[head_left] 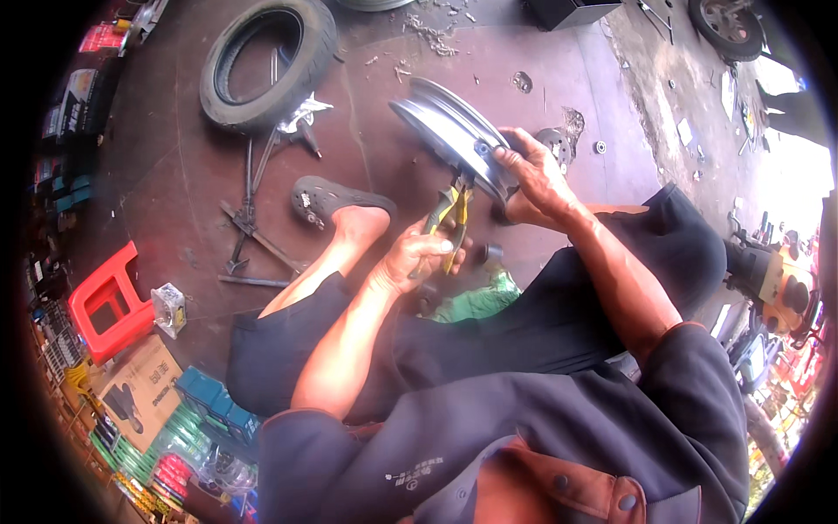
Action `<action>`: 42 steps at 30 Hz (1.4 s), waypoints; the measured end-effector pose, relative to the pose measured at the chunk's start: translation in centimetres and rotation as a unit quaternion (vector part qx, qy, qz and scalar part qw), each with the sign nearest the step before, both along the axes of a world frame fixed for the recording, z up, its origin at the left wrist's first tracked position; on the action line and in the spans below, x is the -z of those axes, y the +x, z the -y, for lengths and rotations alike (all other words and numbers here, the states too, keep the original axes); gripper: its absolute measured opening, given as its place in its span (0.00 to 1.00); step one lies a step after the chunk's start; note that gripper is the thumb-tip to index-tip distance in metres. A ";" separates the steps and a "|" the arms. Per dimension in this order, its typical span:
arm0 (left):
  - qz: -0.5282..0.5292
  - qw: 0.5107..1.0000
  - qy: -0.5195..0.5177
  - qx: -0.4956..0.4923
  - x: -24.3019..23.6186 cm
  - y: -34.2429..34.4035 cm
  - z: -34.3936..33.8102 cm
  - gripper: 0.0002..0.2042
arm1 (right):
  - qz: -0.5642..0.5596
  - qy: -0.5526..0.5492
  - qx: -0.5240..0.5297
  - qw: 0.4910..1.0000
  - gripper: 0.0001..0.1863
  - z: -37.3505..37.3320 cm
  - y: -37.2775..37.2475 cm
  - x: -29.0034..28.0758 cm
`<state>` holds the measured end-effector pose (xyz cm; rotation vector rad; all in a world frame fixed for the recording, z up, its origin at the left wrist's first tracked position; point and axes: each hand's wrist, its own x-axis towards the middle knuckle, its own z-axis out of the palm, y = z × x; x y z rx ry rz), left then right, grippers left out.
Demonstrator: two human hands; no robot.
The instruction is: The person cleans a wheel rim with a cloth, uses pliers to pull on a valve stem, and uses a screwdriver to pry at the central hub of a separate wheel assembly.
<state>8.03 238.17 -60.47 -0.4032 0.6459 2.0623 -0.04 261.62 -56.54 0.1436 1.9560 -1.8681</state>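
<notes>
A silver wheel rim (pixel 443 129) is held tilted above the floor between my feet. My right hand (pixel 539 175) grips its right edge, the thumb pressed on the outer band. In my left hand (pixel 417 256) is a pair of pliers (pixel 456 218) with yellow and dark green handles. The pliers point up at the underside of the rim, near its lower edge. Their jaws are partly hidden there, so I cannot tell whether they bite on anything. A green bag or cloth (pixel 478 299) lies below the pliers, between my legs.
A black tyre (pixel 214 87) rests at the upper left over metal bars (pixel 249 210). Further left stand a red plastic stool (pixel 105 327) and a cardboard box (pixel 140 393). Small parts, including a bearing (pixel 600 148), lie on the floor at right. Another wheel (pixel 729 26) is at the far right.
</notes>
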 end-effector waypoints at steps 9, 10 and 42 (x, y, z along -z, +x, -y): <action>0.009 0.995 0.053 0.082 1.1 0.1 -0.2 0.26 | -0.027 0.010 0.079 0.996 0.15 1.6 1.0 3.4; 0.015 0.995 0.053 0.083 1.0 0.1 -0.2 0.26 | -0.061 0.020 0.072 0.995 0.16 1.6 1.1 3.4; -0.164 0.880 -0.436 0.094 -2.3 1.9 -3.4 0.14 | 0.114 -0.104 0.082 0.985 0.16 2.4 0.7 2.2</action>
